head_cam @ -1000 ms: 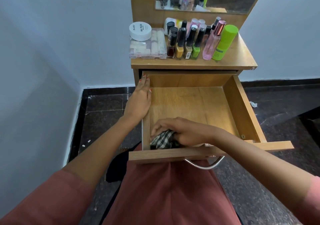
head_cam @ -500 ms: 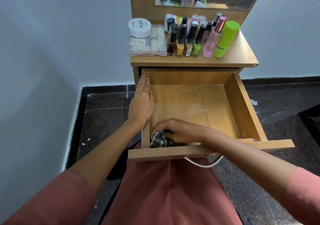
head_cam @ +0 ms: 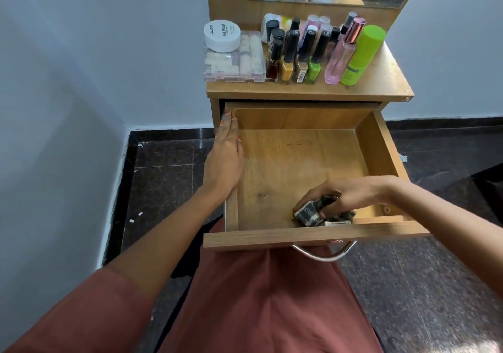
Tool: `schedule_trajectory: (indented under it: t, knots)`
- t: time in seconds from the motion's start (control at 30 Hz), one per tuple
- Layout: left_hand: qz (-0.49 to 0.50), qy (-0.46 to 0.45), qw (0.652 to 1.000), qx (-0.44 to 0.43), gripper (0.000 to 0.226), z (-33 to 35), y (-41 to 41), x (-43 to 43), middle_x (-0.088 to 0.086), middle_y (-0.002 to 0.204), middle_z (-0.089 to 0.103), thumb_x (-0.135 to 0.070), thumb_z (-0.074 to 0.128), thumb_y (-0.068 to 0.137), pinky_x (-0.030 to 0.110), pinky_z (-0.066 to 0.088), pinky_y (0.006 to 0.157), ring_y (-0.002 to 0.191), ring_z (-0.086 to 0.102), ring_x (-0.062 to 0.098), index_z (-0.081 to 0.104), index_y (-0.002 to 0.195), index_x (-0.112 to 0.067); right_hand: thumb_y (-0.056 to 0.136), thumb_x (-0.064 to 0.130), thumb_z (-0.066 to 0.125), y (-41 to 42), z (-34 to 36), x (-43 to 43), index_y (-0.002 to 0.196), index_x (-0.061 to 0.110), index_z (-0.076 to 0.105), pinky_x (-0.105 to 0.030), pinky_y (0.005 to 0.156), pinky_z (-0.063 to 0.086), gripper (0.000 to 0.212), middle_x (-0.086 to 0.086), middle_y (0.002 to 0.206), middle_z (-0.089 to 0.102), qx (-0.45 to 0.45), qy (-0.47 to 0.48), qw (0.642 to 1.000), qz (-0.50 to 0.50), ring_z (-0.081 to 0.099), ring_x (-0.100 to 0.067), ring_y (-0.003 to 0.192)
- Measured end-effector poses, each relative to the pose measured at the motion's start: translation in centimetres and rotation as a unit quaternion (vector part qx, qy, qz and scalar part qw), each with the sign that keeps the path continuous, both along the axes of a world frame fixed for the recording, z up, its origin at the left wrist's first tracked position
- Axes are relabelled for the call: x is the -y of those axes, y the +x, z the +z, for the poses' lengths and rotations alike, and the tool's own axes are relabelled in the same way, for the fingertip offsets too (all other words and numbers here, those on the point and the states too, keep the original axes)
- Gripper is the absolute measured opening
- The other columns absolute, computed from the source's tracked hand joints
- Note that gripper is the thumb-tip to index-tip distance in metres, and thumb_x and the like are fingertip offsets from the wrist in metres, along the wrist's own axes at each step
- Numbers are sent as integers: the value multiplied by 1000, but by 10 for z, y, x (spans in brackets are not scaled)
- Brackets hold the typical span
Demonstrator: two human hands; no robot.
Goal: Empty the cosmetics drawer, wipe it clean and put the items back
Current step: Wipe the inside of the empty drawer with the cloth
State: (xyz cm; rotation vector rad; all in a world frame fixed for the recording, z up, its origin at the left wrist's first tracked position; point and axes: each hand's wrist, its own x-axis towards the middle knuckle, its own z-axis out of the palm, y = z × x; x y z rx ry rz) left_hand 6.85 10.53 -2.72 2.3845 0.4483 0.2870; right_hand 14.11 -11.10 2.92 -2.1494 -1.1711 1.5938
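Fingers of the right hand pinch a checked cloth inside the drawer, below crowded nail-polish bottles.

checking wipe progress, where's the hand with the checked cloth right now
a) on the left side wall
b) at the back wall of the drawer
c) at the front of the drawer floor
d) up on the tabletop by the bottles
c: the right hand grips the checked cloth on the floor of the drawer, right by its front.
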Motion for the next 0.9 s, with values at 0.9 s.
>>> schedule_trajectory:
  t: [0.9]
  knots:
    - [10,4,1000,3,48,0,-1,1,-1,157,9,-14,31,100,39,46,101,131,43,25,20,146,-16,86,11,63,-36,-23,-39,112,9,61,-13,55,42,26,-3,83,66,49,82,994,-57,55,-1,62]
